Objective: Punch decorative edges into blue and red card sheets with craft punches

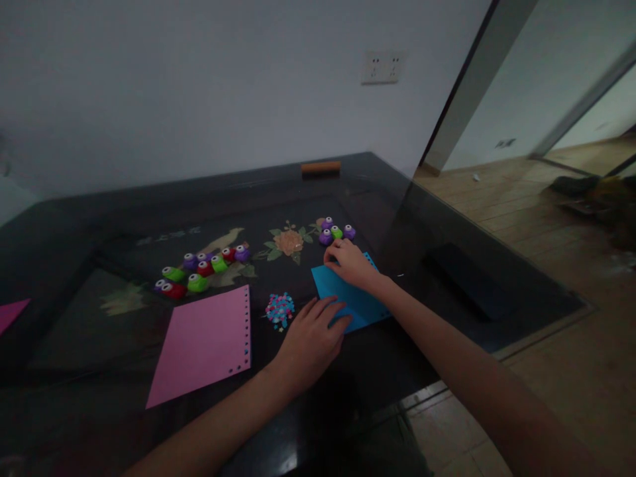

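Note:
A blue sheet of paper point(358, 303) with punched holes lies on the dark table. My left hand point(313, 336) rests at its lower left edge, fingers stretched out and apart, holding nothing. Over the sheet's upper part is my right hand point(352, 264), its thumb and fingertips drawn together; whatever may be between them is too small to see. Just beyond it sit several purple and green big-eyed figures point(336, 232). A small pile of pink, blue and white confetti pieces point(280, 309) lies left of my left hand. Farther left is a pink sheet point(206, 344), punched along its right edge.
More red, green and purple big-eyed figures point(204, 267) stand in rows behind the pink sheet. An orange-brown roll-shaped object point(320, 168) lies at the table's far edge. A dark flat object point(467, 279) is at the right. Another pink sheet point(10, 313) shows at far left.

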Motion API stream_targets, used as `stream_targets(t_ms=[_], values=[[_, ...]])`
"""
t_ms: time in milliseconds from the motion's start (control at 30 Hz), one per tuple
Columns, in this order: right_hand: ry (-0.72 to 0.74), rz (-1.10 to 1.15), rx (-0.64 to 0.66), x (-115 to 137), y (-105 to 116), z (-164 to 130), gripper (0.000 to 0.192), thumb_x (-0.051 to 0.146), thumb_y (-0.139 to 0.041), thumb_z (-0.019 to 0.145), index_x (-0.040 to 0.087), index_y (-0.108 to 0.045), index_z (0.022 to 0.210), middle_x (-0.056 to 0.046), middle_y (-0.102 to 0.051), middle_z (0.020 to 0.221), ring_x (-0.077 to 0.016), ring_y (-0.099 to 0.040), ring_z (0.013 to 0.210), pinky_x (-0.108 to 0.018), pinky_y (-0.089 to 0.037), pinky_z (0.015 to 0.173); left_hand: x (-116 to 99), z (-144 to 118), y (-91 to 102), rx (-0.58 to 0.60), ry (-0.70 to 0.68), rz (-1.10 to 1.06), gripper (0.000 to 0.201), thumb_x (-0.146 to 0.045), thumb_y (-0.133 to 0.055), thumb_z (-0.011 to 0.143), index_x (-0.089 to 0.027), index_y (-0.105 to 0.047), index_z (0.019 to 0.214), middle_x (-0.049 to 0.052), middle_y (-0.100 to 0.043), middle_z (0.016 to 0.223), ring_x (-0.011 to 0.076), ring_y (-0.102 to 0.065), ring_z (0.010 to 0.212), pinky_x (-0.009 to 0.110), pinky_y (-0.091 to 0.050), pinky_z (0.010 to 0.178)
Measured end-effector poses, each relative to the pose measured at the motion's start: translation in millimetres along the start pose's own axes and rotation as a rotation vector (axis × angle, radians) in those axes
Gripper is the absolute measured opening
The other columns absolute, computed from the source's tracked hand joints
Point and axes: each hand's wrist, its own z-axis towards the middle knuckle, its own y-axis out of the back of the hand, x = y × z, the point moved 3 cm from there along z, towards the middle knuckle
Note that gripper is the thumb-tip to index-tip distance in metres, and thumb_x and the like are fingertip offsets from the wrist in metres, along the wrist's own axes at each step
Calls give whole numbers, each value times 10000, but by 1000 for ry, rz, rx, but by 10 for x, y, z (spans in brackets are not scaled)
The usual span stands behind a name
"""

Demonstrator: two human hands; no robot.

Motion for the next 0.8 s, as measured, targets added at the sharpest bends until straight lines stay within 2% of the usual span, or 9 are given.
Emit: stream_targets(t_ms=[233,367,467,533,600,700,800], values=[[-13,12,-6,-6,-12,-32,91,189,-556,850,162,-638,879,-98,-582,995,-238,-489,971,-367,-397,847,7,4,-10,11,10,-19,324,-116,-577,811,-191,-599,1126,90,-615,1232,277,-515,1192,457,-451,980],[-15,76,-26,-3,0,-25,86,169,-566,837,160,-643,875,-99,-591,997,-237,-500,989,-382,-399,872,-3,5,18,35,45,-132,361,-90,-543,812,-199,-588,1153,105,-585,1263,292,-486,1218,484,-425,1001],[-30,221,-92,-95,118,-15,102,147,-584,812,166,-643,893,-87,-611,993,-219,-529,998,-377,-405,890,27,8,73,-32,170,-414,465,-112,-549,797,-241,-531,1243,99,-433,1415,281,-383,1311,481,-350,1068],[-92,364,-164,-239,253,-51,111,143,-576,807,169,-638,896,-74,-629,967,-199,-567,942,-364,-432,863,88,7,88,-123,346,-719,511,-171,-540,810,-256,-459,1307,90,-322,1483,260,-297,1368,462,-307,1100],[-211,520,-219,-430,383,-159,113,155,-555,815,173,-629,899,-64,-645,934,-183,-596,871,-362,-462,828,151,-1,63,-202,562,-1049,530,-225,-516,826,-250,-397,1342,85,-289,1500,238,-246,1396,445,-271,1119],[-425,758,-154,-676,478,-445,123,187,-556,816,171,-605,928,-71,-644,911,-187,-611,854,-359,-506,764,184,-4,12,-275,805,-1424,548,-219,-492,820,-237,-360,1352,70,-304,1505,203,-224,1406,409,-215,1144],[-615,954,-92,-784,487,-758,147,193,-552,817,183,-573,962,-80,-636,943,-187,-623,856,-333,-538,699,167,12,1,-315,882,-1638,577,-191,-503,798,-230,-348,1352,75,-321,1502,193,-254,1395,389,-230,1138]])
